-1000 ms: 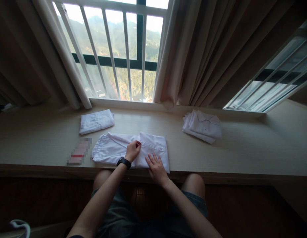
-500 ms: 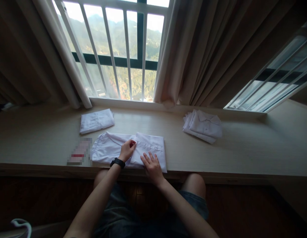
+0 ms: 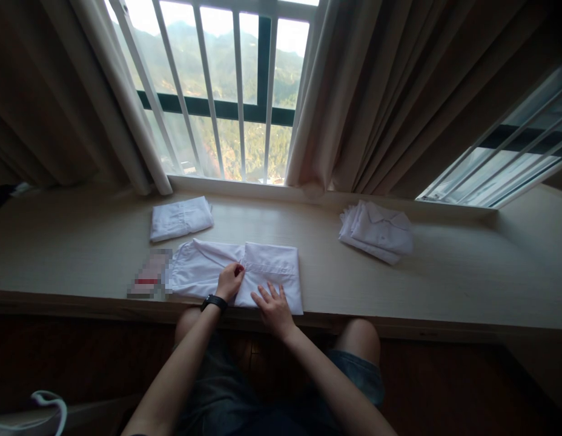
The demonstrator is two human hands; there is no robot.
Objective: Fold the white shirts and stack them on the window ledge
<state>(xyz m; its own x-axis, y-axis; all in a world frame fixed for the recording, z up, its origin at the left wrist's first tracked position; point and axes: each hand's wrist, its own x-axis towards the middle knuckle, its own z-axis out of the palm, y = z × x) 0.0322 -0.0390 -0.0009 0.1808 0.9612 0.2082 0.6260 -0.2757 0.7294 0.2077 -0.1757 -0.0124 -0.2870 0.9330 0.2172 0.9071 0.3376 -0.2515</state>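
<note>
Fingers [image 3: 239, 270] pinch 1 of 3 shirt piles [image 3: 235, 274]

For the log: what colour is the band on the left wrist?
Black; the wristband shows clearly in the head view, just behind the left hand.

Your left hand [image 3: 229, 280] and right hand [image 3: 272, 307] rest on the shirt [image 3: 238, 274] at the ledge's [image 3: 444, 284] near edge. Folded shirt [image 3: 180, 218] behind-left; shirt stack [image 3: 378, 231] far right, near curtain [image 3: 381, 97].
</note>
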